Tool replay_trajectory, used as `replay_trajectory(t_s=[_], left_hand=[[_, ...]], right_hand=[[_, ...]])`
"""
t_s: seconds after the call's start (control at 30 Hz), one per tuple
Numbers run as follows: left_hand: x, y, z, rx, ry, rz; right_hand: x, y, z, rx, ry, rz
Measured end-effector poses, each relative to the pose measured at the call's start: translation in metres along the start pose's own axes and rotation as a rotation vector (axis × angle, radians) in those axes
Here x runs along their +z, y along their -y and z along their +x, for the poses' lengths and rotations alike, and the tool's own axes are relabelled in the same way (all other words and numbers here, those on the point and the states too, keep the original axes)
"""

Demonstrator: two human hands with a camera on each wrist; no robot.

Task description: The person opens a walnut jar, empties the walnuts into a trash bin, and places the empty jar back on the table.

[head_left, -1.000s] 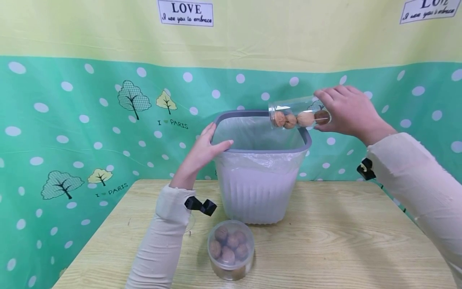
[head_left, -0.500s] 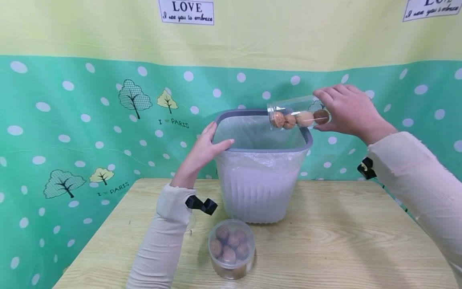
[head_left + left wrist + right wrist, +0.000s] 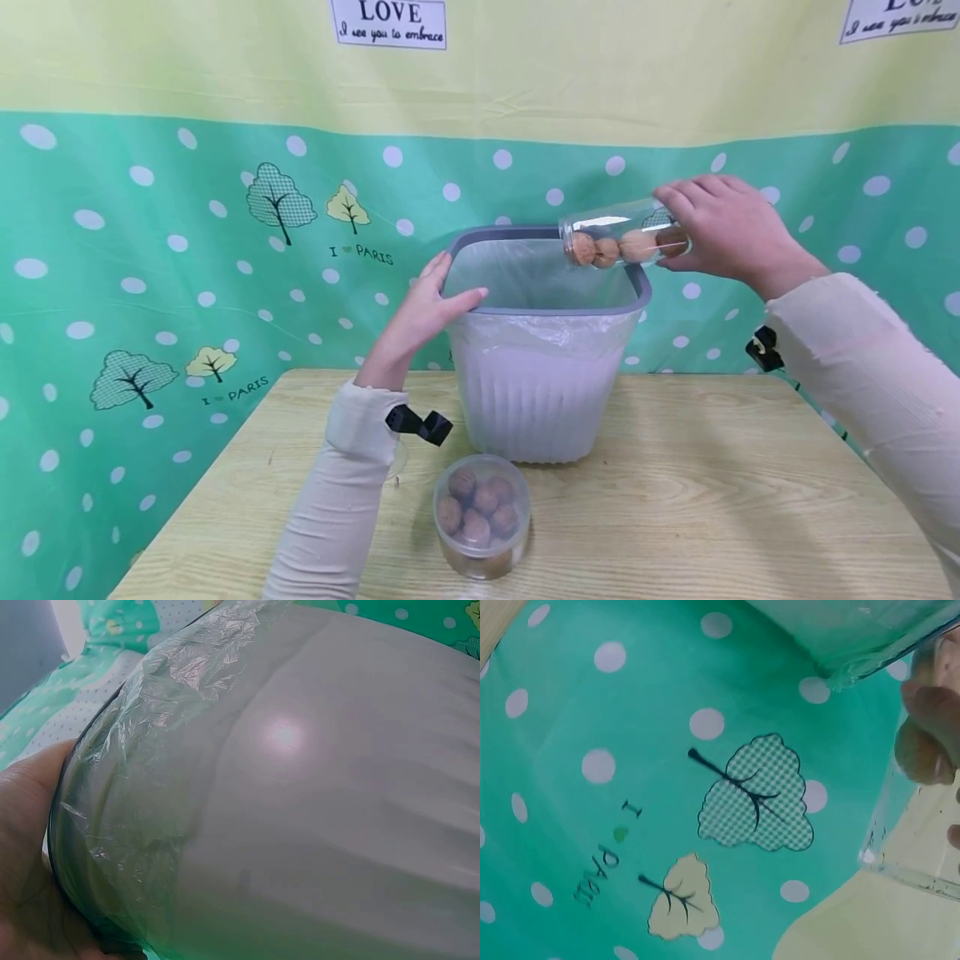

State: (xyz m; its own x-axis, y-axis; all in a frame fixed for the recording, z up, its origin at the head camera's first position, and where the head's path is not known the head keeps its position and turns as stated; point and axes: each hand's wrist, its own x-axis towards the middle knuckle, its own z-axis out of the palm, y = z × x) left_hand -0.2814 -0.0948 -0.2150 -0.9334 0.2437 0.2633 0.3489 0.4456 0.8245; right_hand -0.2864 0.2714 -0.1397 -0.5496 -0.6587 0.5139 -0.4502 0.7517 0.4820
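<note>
My right hand grips the base end of a clear jar that lies nearly sideways, its mouth pointing left over the trash can. Several walnuts rest in a row along the jar's lower side; one shows behind the fingers in the right wrist view. The trash can is pale, with a grey rim and a clear plastic liner. At its left front corner my left hand holds the rim, thumb over the front edge and fingers along the left side.
A round clear tub of walnuts stands in front of the trash can on the wooden table. A thin clear disc lies partly behind the left sleeve. Behind the table hangs a dotted green and yellow cloth.
Almost nothing differs. The jar and my right hand shift very slightly; the walnuts stay inside, and my left hand keeps its place on the rim.
</note>
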Motion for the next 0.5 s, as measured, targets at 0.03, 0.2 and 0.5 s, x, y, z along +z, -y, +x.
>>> replay_trajectory(t_s=[0.03, 0.2, 0.5], left_hand=[[-0.0001, -0.0004, -0.0001, 0.002, 0.001, 0.001], [0.0, -0.0017, -0.0007, -0.004, 0.002, -0.004], [0.0, -0.0014, -0.001, -0.013, 0.007, -0.005]], right_hand=[[0.0, -0.0005, -0.0003, 0.003, -0.007, 0.002], [0.0002, -0.0021, -0.0023, 0.019, -0.016, 0.035], [0.0012, -0.003, -0.0054, 0.031, -0.002, 0.021]])
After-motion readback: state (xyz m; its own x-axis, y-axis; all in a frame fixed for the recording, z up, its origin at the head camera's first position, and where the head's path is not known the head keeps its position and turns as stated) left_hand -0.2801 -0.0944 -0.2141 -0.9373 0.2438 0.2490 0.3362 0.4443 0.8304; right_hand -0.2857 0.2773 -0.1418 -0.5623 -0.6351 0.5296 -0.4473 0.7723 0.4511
